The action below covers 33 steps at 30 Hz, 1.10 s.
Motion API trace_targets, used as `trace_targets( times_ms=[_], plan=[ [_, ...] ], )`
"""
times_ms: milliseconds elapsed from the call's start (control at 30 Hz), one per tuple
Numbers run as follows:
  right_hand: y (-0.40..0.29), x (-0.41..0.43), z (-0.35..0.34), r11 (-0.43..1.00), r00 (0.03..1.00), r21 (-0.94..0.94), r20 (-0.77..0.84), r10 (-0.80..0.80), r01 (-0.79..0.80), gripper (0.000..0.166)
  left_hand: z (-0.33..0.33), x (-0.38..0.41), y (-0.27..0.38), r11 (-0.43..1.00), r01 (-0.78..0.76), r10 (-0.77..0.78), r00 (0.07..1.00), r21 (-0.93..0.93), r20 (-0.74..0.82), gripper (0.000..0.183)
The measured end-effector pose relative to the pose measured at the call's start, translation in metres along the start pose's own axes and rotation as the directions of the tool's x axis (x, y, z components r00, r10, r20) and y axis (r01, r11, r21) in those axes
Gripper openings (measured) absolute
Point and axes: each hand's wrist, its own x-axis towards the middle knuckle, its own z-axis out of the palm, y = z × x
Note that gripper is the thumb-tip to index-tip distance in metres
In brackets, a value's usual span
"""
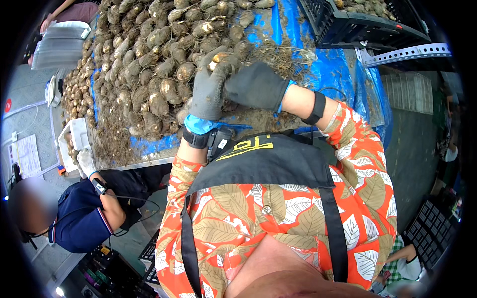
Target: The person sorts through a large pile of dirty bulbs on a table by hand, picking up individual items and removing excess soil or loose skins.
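My left hand (209,87), in a grey knit work glove over a blue one, is closed around a muddy root tuber (219,57) with pale cut patches, probably taro. My right hand (257,86), in a dark grey glove, is pressed close beside the left one; its fingertips are hidden, so what it holds does not show. Under and to the left of both hands spreads a big heap of hairy, soil-covered tubers (158,70). Loose root fibres and soil (285,56) lie to the right of my hands on blue plastic sheeting (331,74).
A black plastic crate (369,28) of tubers stands at the upper right, by a perforated metal bar (406,55). At the left, a co-worker's gloved hand (86,162) is at a white tray (81,136) beside smaller tubers (77,89). Another person is at the upper left.
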Motion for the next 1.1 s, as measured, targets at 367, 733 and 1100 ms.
trace_targets(
  times_ms=[367, 733, 1100],
  plan=[
    [0.060, -0.025, 0.001, 0.813, 0.917, 0.471, -0.355, -0.182, 0.343, 0.031, -0.022, 0.001, -0.014, 0.408, 0.277, 0.201, 0.902, -0.870, 0.382, 0.069],
    [0.022, -0.024, -0.005, 0.263, 0.882, 0.842, 0.442, 0.166, -0.471, 0.030, -0.003, -0.010, 0.059, 0.852, -0.279, 0.150, 0.941, 0.443, 0.304, 0.060],
    [0.014, -0.026, -0.010, 0.819, 0.956, 0.493, 0.142, 0.257, -0.294, 0.040, -0.005, -0.019, 0.057, 0.686, -0.375, 0.219, 0.924, 0.624, 0.314, 0.050]
  ],
)
